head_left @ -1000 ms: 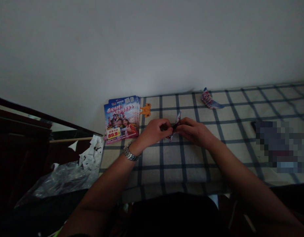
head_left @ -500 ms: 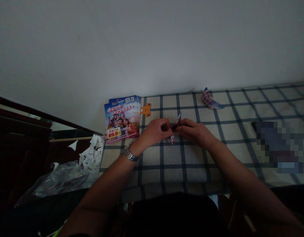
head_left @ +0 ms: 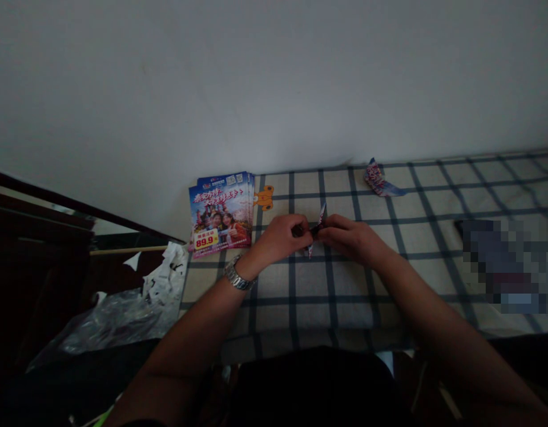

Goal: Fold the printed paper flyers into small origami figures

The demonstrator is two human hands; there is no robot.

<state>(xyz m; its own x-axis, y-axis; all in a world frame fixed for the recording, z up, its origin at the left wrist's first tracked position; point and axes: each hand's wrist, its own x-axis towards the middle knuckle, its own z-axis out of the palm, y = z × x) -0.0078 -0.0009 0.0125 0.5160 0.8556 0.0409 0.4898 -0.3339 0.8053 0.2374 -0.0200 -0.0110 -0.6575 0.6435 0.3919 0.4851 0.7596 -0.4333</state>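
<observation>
Little change from the earlier frame: the bare left hand (head_left: 280, 237) and bare right hand (head_left: 349, 240) remain closed, pinching a narrow folded printed paper piece (head_left: 319, 216) over a white blue-checked cloth (head_left: 331, 311). The paper appears light and easily creased, best held at its central fold.

I read "89.9" in red on the yellow price label (head_left: 206, 242) of the top glossy blue rectangular brochure (head_left: 220, 216). The white Chinese headline (head_left: 216, 198) above it and two black-and-white square QR codes (head_left: 235, 179) are too small to read.
</observation>
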